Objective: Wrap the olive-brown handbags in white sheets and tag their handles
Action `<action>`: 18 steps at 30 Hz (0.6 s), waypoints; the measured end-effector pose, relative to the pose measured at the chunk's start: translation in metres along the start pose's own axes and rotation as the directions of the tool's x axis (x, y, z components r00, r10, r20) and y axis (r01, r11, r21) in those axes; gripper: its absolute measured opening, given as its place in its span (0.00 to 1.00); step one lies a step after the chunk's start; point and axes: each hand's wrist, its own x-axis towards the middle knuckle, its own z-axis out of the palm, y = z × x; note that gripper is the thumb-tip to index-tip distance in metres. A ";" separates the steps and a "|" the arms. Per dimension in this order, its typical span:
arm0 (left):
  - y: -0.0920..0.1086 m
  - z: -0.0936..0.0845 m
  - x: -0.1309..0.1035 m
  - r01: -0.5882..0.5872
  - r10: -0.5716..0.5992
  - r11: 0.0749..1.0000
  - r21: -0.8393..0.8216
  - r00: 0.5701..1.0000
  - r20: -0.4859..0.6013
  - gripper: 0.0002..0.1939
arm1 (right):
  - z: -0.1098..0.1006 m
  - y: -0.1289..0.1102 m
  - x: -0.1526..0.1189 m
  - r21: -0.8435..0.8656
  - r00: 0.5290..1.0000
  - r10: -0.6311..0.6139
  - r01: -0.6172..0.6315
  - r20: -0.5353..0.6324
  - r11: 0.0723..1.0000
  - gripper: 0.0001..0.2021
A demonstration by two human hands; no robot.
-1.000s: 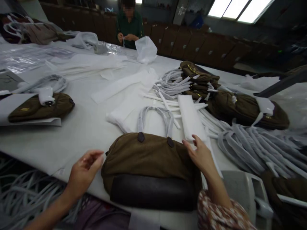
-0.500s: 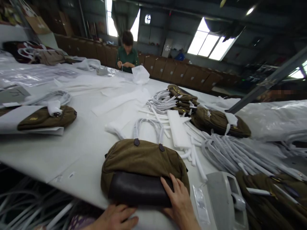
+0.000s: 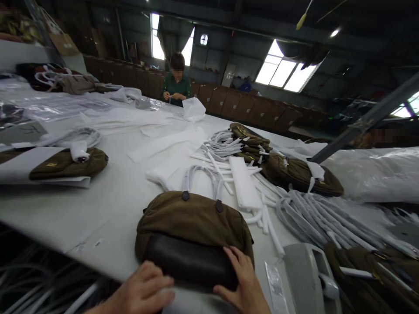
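Note:
An olive-brown handbag [image 3: 196, 218] with a dark leather panel [image 3: 190, 259] lies in front of me near the table's edge. Its two wrapped handles [image 3: 201, 171] point away from me. My right hand [image 3: 244, 279] grips the bag's lower right corner, with fingers on the leather and the thumb at the bottom edge. By the lower left edge is my left hand [image 3: 144, 288], its fingers loosely stretched and nothing visible in them. Whether its fingertips touch the bag I cannot tell.
To the right stand a grey tape dispenser [image 3: 306, 274], bundled wrapped handles [image 3: 314, 222] and more olive bags [image 3: 301, 174]. White foam strips [image 3: 245, 183] lie beyond the handbag. Another bag [image 3: 72, 163] rests at left. Across the table [image 3: 108, 205], a person in green [image 3: 176, 87] works.
My left hand has risen and moved left along the bag's lower edge. My right hand stays at the right corner, its thumb now more visible. The view has tilted up slightly.

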 end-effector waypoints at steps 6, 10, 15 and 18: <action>-0.042 -0.038 0.058 0.347 -0.412 0.908 0.235 0.845 0.341 0.51 | -0.048 -0.011 0.036 -0.014 0.964 0.033 -0.030 0.264 0.999 0.50; -0.047 -0.024 0.071 0.286 -0.373 0.927 0.242 0.765 0.525 0.57 | -0.051 -0.026 0.047 -0.053 0.939 0.057 -0.041 0.338 0.998 0.54; -0.053 -0.029 0.088 0.314 -0.387 0.922 0.226 0.743 0.547 0.51 | -0.052 -0.019 0.051 -0.067 0.946 0.063 -0.044 0.318 0.997 0.58; -0.060 -0.044 0.102 0.234 -0.309 0.950 0.207 0.794 0.523 0.34 | -0.058 -0.013 0.050 -0.050 0.965 0.013 0.000 0.262 0.999 0.57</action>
